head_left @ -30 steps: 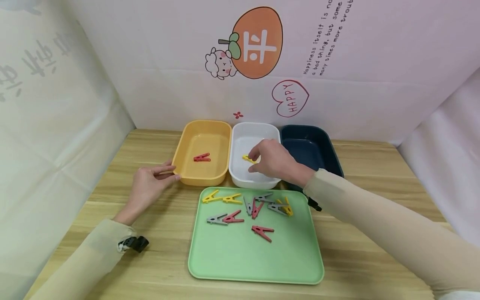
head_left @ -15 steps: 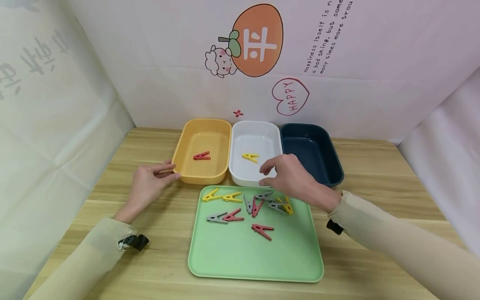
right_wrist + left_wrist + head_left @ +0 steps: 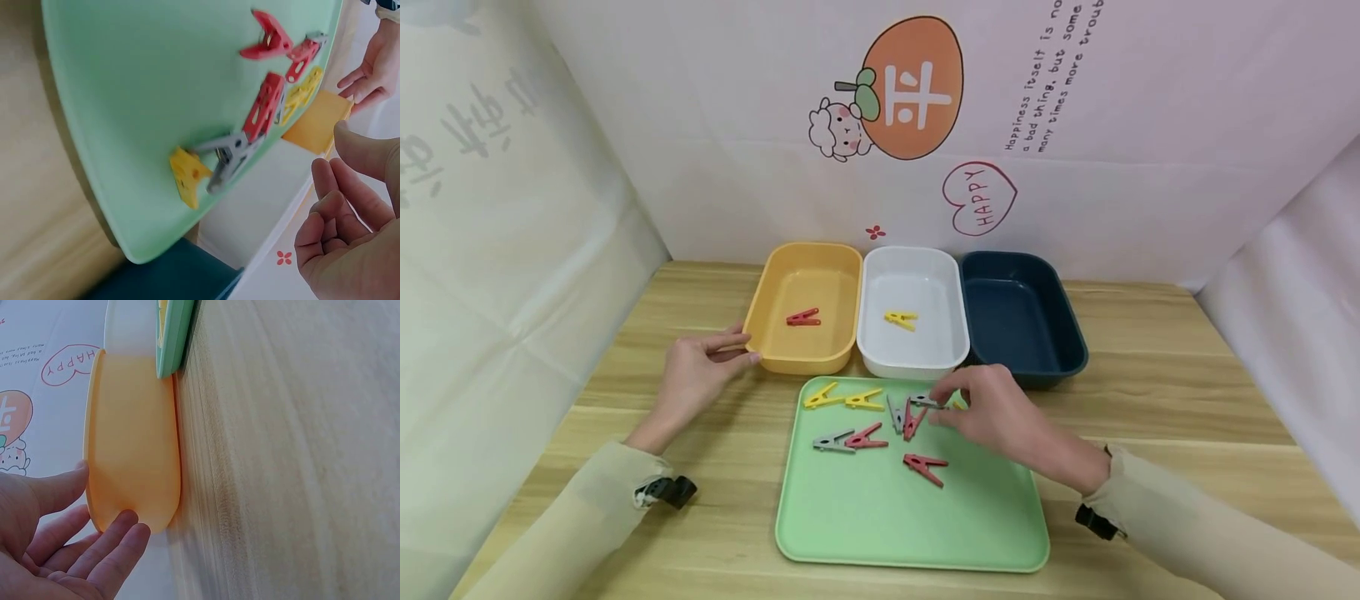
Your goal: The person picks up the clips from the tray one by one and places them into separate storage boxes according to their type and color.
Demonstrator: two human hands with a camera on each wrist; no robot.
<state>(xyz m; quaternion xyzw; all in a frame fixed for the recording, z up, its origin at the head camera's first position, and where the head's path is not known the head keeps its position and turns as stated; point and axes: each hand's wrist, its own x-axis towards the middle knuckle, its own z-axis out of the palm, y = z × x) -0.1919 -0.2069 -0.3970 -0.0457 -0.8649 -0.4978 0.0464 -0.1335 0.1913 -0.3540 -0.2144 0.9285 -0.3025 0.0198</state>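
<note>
My left hand (image 3: 692, 379) rests its fingertips against the left front corner of the yellow bin (image 3: 805, 283), where a red clothespin (image 3: 803, 317) lies. Over the back right of the green tray (image 3: 880, 525) is my right hand (image 3: 1000, 417), thumb and fingertips apart near a grey clothespin (image 3: 923, 401). In the right wrist view nothing sits between those fingers. This hand partly covers a yellow clothespin (image 3: 187, 177) in the head view. Also on the tray lie a red clothespin (image 3: 926, 468), a yellow clothespin (image 3: 864, 400) and several others.
The white bin (image 3: 913, 283) stands between the yellow bin and the dark blue bin (image 3: 1018, 317). A yellow clothespin (image 3: 900, 319) lies in the white bin. All three bins line the back of the wooden table (image 3: 1180, 400), before a printed cloth (image 3: 737, 183).
My right hand has left the white bin and moved toward me and to the right, down over the tray. The yellow clothespin stays in the white bin. My left hand has kept its place.
</note>
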